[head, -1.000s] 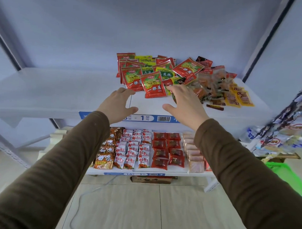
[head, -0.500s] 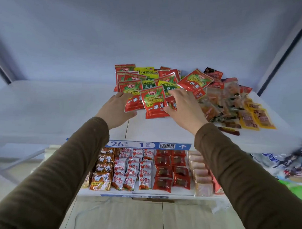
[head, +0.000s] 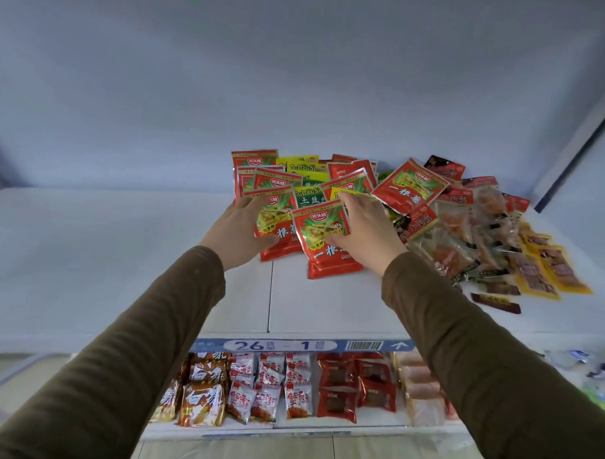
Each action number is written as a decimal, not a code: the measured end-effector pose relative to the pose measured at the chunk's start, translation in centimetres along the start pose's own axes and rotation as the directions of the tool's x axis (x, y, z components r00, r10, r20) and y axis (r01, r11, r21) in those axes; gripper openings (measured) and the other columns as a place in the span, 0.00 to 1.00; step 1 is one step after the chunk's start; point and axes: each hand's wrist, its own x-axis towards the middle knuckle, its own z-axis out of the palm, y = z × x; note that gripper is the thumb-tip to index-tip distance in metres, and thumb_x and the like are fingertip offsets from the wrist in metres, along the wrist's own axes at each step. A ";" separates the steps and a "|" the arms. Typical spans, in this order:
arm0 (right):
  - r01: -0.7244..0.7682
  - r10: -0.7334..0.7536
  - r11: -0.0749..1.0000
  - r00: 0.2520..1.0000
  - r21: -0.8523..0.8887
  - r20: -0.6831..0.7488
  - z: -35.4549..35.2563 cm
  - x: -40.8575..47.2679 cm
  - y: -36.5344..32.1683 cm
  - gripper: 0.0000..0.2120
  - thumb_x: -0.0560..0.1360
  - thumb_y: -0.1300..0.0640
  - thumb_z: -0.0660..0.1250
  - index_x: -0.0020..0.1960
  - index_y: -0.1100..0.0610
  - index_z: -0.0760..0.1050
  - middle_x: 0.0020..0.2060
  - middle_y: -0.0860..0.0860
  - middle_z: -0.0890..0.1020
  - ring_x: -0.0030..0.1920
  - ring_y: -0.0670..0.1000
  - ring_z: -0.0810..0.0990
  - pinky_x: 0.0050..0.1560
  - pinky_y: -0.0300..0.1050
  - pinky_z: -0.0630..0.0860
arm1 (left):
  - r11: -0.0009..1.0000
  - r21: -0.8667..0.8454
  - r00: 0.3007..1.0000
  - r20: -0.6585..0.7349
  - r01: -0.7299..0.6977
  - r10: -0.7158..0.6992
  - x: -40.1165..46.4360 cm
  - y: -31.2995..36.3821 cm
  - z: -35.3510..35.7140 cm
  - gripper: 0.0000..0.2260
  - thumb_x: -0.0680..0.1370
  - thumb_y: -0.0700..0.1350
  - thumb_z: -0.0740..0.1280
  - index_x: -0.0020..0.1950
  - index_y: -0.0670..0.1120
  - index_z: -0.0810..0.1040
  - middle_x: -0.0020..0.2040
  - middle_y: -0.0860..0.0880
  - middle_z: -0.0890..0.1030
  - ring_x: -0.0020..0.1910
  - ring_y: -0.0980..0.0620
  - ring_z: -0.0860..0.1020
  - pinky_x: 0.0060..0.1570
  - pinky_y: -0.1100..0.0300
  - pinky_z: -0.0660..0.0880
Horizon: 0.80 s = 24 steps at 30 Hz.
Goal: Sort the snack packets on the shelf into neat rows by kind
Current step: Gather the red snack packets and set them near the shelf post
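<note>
head view: both hands reach onto the white upper shelf (head: 121, 264), which has a smooth, flat surface with a seam running front to back. left hand (head: 237, 232) lies at the left edge of the packet pile, fingers over the top of a red packet (head: 280, 225) and thumb curled against its lower part, so the packet sits pinched between thumb and fingers. right hand (head: 364, 231) lies on the right edge of the front red packet (head: 328, 244), fingers spread across its upper corner and thumb pressing its face; whether the thumb hooks under the edge cannot be told. both packets lie flat on the shelf at the near side of the pile, the front one overlapping the other. red packets of this kind are glossy rectangular foil pouches with green and yellow artwork; roughly eight show, though overlap hides the exact count. at least three yellow-green packets (head: 311, 195) lie between them at the back. right of the hands lies a loose heap of clear-wrapped orange snacks (head: 465, 235), crinkled and irregular, too tangled to count. three flat yellow pouches (head: 550, 269) lie at the far right, and one dark narrow stick packet (head: 495, 302) lies alone near the front. lower shelf (head: 321, 432) carries packets in straight rows by kind.
</note>
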 end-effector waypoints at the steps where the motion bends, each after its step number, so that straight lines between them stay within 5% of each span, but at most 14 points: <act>1: -0.038 0.038 0.999 0.999 0.002 0.022 0.2 0.5 -0.1 0.44 0.75 0.42 0.72 0.81 0.55 0.53 0.77 0.56 0.64 0.77 0.60 0.60 0.75 0.56 0.60 | 1.000 -0.005 1.000 0.005 -0.011 0.011 0.6 -0.6 -0.1 0.32 0.79 0.52 0.72 0.80 0.50 0.63 0.77 0.46 0.69 0.73 0.43 0.70 0.73 0.42 0.69; 6: -0.206 0.206 0.978 0.975 -0.006 0.082 1.7 2.4 -1.0 0.54 0.71 0.41 0.76 0.82 0.54 0.45 0.75 0.63 0.65 0.75 0.63 0.64 0.73 0.58 0.65 | 0.998 -0.057 0.998 0.059 -0.030 0.033 3.1 -3.3 -0.4 0.32 0.79 0.51 0.72 0.80 0.51 0.63 0.76 0.47 0.69 0.73 0.43 0.70 0.72 0.40 0.70; 18: -0.272 0.291 0.950 0.949 -0.155 0.117 4.5 4.8 -1.5 0.63 0.69 0.35 0.75 0.81 0.53 0.33 0.67 0.65 0.72 0.67 0.64 0.70 0.67 0.58 0.70 | 0.992 -0.128 0.997 0.074 -0.010 0.020 6.6 -6.2 1.3 0.35 0.78 0.53 0.73 0.80 0.50 0.60 0.79 0.47 0.62 0.75 0.42 0.64 0.75 0.40 0.66; 24: -0.280 0.279 0.960 0.960 0.016 0.038 4.9 5.4 -1.4 0.61 0.71 0.51 0.78 0.81 0.50 0.32 0.64 0.61 0.77 0.53 0.57 0.81 0.56 0.54 0.80 | 0.989 -0.138 0.995 0.088 0.050 -0.038 7.6 -6.9 2.4 0.45 0.75 0.56 0.76 0.83 0.50 0.53 0.82 0.47 0.56 0.78 0.41 0.59 0.76 0.39 0.63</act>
